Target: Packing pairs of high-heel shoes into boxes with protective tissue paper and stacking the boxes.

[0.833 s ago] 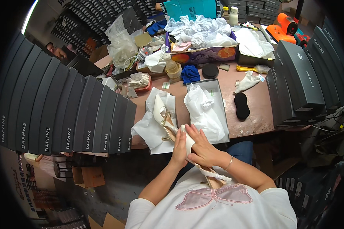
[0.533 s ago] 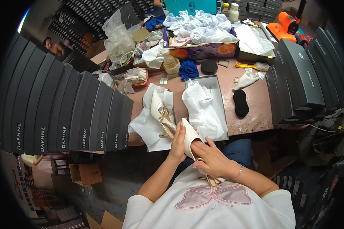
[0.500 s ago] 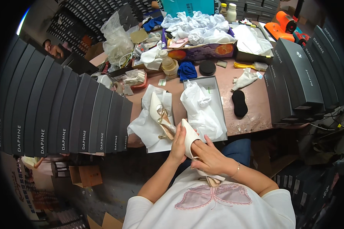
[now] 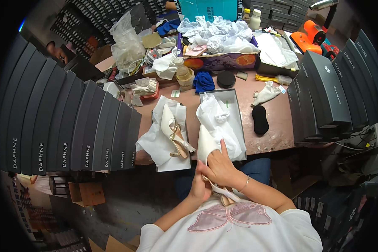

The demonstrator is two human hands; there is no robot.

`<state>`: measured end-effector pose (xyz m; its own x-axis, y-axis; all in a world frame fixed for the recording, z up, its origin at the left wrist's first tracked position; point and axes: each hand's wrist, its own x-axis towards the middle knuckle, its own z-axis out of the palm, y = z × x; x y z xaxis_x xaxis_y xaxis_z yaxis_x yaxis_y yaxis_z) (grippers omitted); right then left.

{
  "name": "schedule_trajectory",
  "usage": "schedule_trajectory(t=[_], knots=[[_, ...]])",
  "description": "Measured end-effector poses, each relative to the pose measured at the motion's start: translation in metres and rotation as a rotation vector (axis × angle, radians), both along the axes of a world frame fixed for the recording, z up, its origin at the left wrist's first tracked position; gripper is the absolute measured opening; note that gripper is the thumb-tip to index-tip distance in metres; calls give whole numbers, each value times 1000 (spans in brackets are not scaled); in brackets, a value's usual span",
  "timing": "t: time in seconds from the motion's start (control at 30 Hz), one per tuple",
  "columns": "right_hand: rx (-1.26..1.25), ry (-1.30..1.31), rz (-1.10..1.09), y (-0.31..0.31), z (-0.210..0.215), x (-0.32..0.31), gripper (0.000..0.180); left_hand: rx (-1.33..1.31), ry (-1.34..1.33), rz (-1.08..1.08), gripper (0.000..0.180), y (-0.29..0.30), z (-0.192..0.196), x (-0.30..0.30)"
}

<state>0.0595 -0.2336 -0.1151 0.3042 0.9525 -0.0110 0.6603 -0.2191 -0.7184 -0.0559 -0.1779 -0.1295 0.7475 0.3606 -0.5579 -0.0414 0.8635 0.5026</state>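
Close to my body I hold a white pointed-toe slingback shoe (image 4: 205, 145), its toe facing away from me. The fingers of my right hand (image 4: 223, 169) reach into the shoe's opening, its index finger stretched out. Around the rear of the shoe by the strap, my left hand (image 4: 200, 185) is closed; part of its grip is hidden. The matching shoe (image 4: 172, 128) lies on white tissue paper (image 4: 150, 140) over a box part at the table's front edge. Beside it stands an open grey shoebox (image 4: 238, 122) with white tissue (image 4: 216, 111) inside.
Rows of dark shoeboxes (image 4: 77, 122) rise on the left, with more boxes (image 4: 323, 92) stacked on the right. A black oval pad (image 4: 260, 120), a yellow-handled brush (image 4: 273, 79), a blue cloth (image 4: 203, 82) and a glue bottle (image 4: 183, 75) lie or stand on the table.
My left hand has slid from the side of the toe back toward the heel and strap. The right hand has moved slightly forward inside the shoe, and the view has shifted a little.
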Motion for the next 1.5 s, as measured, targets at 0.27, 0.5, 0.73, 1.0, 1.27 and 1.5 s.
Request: schedule_trajectory(t=[0.27, 0.5, 0.73, 1.0, 1.27, 1.5], knots=[[291, 390, -131, -19, 3, 61, 31, -151, -136, -22, 73, 36, -16, 8], [-67, -771, 36, 42, -92, 166, 43, -246, -208, -203, 68, 29, -5, -3], [273, 989, -84, -12, 14, 93, 40, -141, -233, -199, 75, 22, -6, -22], [266, -76, -141, -20, 20, 34, 24, 17, -164, -136, 77, 6, 4, -9], [241, -128, -75, -11, 0, 27, 28, 27, -162, -117, 77, 1, 0, -10], [474, 94, -280, 21, -3, 42, 53, 118, -124, -145, 66, -2, 6, 4]])
